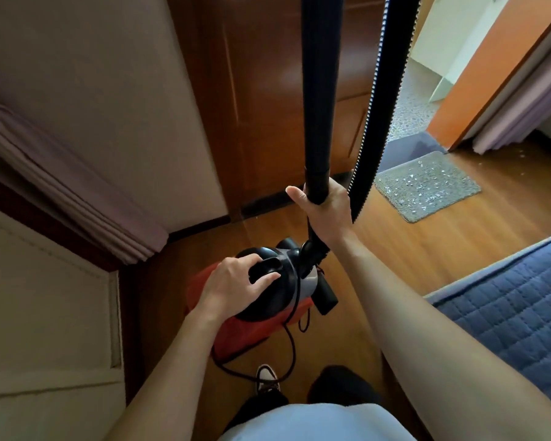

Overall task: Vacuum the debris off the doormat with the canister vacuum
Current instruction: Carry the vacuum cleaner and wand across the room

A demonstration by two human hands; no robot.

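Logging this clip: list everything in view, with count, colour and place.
canister vacuum: one, red and black, floor centre
wand: one, black, upright centre
hose: one, black, right of wand
power cord: one, black, floor beside canister vacuum
doormat: one, grey, floor far right
debris: many bits, white, on doormat
quilt: one, blue, right edge
curtain: one, mauve, left
left hand: one, grips canister vacuum handle
right hand: one, grips wand
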